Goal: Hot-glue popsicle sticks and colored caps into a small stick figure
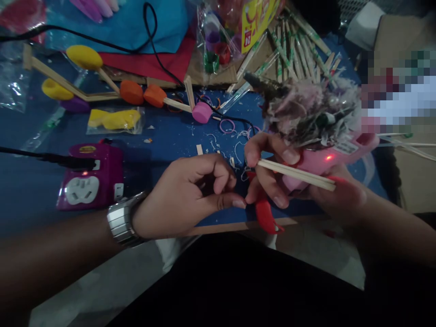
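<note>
My left hand (185, 190), wearing a metal watch (124, 222), is above the table's near edge with its fingers loosely curled. Its thumb stands apart from the index finger, and nothing shows between them. The thumb tip almost meets the fingertips of my right hand (272, 175). That right hand is closed on a short pair of wooden chopsticks (296, 174). Against its palm lies a pink glue gun (316, 163) with a lit red lamp; its front is crusted with stringy, fluffy residue (306, 109). A red object (265, 213), partly hidden, lies below the fingers.
A purple power adapter (91, 177) with a black plug sits at left. Chopstick pieces joined to coloured caps (132, 92) lie behind it, near a bagged yellow item (116, 119). Wrapped chopsticks (294, 50) and a bag of caps (218, 45) are at the back.
</note>
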The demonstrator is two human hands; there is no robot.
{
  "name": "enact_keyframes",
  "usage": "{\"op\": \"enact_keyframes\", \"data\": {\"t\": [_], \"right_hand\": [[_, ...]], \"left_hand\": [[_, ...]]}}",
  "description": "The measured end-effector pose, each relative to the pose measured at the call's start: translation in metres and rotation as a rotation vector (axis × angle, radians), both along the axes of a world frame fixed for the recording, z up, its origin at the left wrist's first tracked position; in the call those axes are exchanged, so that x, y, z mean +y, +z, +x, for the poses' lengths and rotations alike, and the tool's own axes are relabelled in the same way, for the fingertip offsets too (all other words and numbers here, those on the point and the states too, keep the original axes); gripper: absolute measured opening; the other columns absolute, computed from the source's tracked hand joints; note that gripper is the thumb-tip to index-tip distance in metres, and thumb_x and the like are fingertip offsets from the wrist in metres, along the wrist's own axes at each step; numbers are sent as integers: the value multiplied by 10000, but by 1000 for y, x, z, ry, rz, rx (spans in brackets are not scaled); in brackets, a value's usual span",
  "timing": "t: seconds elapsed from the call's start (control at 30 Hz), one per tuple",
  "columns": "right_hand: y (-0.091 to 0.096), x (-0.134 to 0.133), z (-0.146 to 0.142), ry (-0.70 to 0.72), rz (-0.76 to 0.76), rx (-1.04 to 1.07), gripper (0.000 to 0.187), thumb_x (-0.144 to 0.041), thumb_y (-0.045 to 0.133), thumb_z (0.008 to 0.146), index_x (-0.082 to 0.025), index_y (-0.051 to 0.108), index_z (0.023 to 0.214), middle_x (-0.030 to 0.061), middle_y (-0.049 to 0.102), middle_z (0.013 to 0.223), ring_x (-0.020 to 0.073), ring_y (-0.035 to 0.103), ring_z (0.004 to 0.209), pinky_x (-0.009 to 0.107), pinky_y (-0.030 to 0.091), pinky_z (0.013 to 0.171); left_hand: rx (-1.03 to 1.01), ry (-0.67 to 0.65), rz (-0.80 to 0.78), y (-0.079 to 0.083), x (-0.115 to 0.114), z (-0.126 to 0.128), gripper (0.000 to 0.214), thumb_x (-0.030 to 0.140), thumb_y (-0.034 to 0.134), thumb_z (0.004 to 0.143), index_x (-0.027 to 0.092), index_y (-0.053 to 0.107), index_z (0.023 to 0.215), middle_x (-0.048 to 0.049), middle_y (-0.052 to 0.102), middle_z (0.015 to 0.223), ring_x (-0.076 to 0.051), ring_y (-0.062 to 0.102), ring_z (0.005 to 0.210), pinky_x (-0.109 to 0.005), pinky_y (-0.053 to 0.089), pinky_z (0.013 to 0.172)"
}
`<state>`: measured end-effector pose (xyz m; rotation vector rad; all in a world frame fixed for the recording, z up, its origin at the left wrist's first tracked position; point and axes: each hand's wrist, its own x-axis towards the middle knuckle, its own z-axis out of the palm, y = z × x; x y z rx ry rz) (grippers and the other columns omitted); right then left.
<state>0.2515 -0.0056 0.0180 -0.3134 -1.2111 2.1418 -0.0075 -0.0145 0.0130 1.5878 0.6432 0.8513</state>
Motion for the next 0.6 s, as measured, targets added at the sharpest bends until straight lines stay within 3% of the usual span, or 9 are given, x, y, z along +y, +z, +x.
{"op": "enact_keyframes", "data": {"t": [0.23,0.3,0.43,0.6], "right_hand": [[1,-6,1,9,0,-98,490,-525,970,795,-286,627,1049,-40,712,943,117,684,695,368,695,983],[2,-5,4,31,20,-94,489,-553,958,813,-286,639,1072,-40,709,969,106,670,692,381,681,1007],[3,-2,7,119,39,-204,481,-618,911,861,-278,731,1150,5,724,1226,78,650,712,376,648,1044],[-2,0,7,172,69,-210,621,-572,1007,742,-254,741,1204,-37,683,890,168,726,912,321,636,966]], "left_hand": [[25,-48,-122,6,0,0,432,186,910,910,166,509,751,28,696,823,-73,635,734,-177,530,684],[22,-49,-192,6,-1,1,427,182,915,894,167,516,742,28,686,812,-78,626,735,-187,532,688],[-8,-74,-343,4,-2,2,407,200,907,867,188,522,735,-1,677,820,-138,654,745,-277,572,701],[12,-105,-353,3,-2,1,383,214,918,853,191,555,737,11,657,758,-162,687,741,-278,582,677]]}}
